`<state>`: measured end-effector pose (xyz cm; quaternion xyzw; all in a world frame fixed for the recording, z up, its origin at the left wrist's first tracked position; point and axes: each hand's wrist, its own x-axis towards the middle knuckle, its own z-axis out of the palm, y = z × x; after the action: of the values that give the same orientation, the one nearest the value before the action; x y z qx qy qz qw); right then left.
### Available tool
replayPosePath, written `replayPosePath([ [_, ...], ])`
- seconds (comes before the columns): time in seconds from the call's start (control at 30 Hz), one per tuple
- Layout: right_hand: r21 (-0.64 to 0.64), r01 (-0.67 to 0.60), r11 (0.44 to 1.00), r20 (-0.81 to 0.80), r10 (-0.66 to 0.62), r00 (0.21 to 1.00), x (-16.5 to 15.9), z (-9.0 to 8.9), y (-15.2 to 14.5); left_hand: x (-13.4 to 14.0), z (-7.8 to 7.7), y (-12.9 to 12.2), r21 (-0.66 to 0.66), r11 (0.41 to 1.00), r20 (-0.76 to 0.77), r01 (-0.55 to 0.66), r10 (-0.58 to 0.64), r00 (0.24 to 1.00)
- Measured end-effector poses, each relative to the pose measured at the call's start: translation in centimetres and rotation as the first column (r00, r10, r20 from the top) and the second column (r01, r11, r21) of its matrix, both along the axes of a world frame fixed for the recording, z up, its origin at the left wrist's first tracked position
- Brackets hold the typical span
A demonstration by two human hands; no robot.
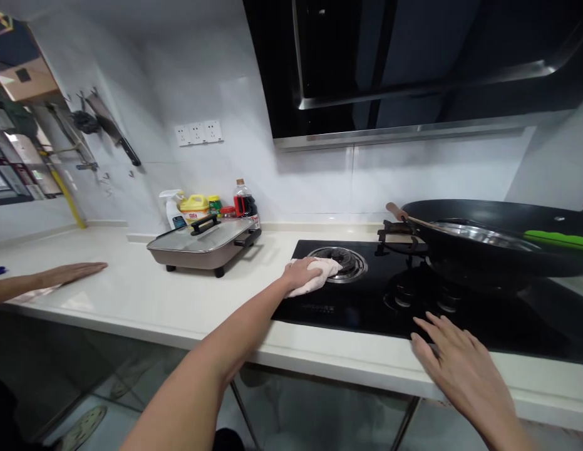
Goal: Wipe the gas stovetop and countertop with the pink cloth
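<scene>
My left hand (298, 274) presses a white cloth (315, 279) onto the left part of the black gas stove (347, 313). The cloth lies beside and partly over the near left rim of the round burner (350, 263). Fingers spread and holding nothing, my right hand (453, 357) is over the front edge of the stove, near its control knobs (404, 294). A large black wok (460, 257) sits on the right burner, with a shiny metal piece, a wooden handle and a green-handled utensil in it.
An electric pan with a glass lid (204, 250) stands on the counter (178, 307) left of the stove. Behind it are a spray bottle (171, 207) and a dark sauce bottle (244, 203). Another person's hand (79, 272) rests at far left. A range hood (389, 75) overhangs the stove.
</scene>
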<state>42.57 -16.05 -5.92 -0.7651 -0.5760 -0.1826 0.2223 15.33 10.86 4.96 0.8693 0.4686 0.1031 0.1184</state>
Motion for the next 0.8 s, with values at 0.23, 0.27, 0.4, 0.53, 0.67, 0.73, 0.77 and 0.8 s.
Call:
replayPosePath([
  [0.23,0.019,0.013,1.0,-0.01,-0.013,1.0,-0.5,1.0,-0.1,-0.7,-0.2,3.3,-0.01,0.999,0.031,-0.046,0.047,0.998],
  [0.27,0.012,0.016,1.0,-0.016,-0.016,1.0,-0.5,1.2,-0.1,-0.7,-0.2,3.5,-0.009,0.998,0.033,-0.056,0.057,0.998],
  [0.4,-0.014,0.016,1.0,-0.03,-0.016,0.999,-0.7,1.6,0.0,-0.3,0.0,3.0,0.017,0.993,0.022,-0.115,0.115,0.993],
  [0.53,-0.029,0.019,0.999,-0.032,-0.019,0.999,-0.6,1.5,0.1,-0.7,0.1,0.3,0.046,0.991,0.004,-0.125,0.125,0.992],
  [0.67,-0.067,0.016,0.998,-0.036,-0.019,0.999,-0.5,1.3,0.2,-1.4,0.2,-3.7,0.05,0.997,-0.016,-0.059,0.06,0.998],
  [0.73,-0.072,0.015,0.997,-0.041,-0.018,0.999,-0.4,1.1,0.3,-1.2,0.1,-6.0,0.047,0.999,-0.024,-0.011,0.013,1.0],
  [0.77,-0.068,0.014,0.998,-0.045,-0.018,0.999,-0.4,1.1,0.3,-0.8,0.0,-7.1,0.042,0.999,-0.026,0.016,-0.015,1.0],
  [0.8,-0.061,0.013,0.998,-0.048,-0.016,0.999,-0.3,1.0,0.3,-0.2,-0.1,-8.1,0.034,0.998,-0.026,0.049,-0.048,0.999],
])
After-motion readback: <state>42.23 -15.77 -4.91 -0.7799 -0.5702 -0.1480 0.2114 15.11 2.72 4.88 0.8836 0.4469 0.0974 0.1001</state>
